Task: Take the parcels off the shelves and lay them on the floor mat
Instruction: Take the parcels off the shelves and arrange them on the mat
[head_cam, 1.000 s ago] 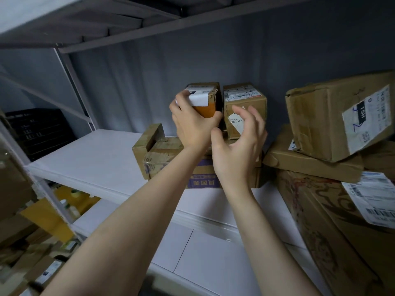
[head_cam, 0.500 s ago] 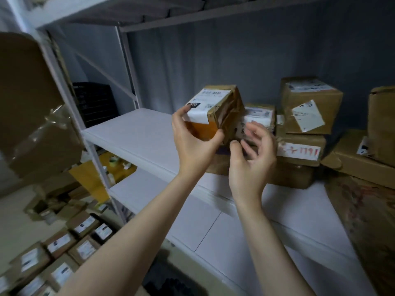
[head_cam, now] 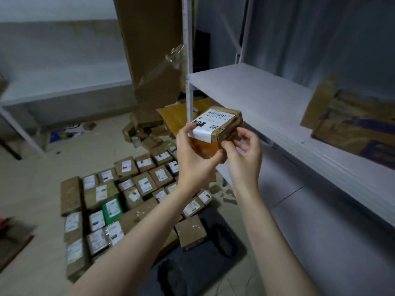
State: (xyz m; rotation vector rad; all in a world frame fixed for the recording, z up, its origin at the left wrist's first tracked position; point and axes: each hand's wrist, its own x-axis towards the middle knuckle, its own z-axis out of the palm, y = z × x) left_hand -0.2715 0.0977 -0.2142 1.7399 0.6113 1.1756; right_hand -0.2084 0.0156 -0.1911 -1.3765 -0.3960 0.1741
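Note:
A small brown parcel with a white shipping label is in the air in front of the white shelf. My left hand grips it from below and the left side. My right hand pinches its lower right corner with thumb and fingertips. Down on the floor, several labelled parcels lie in rows on a dark mat, whose bare part shows near my forearms.
One flattened brown parcel remains on the shelf at the right. A tall cardboard box leans by the shelf post. Loose cardboard and a yellow envelope litter the floor behind. Another white rack stands left.
The parcel has come off the shelf and down toward me. My view has swung left and down to the floor mat. My right hand has closed on the parcel's corner.

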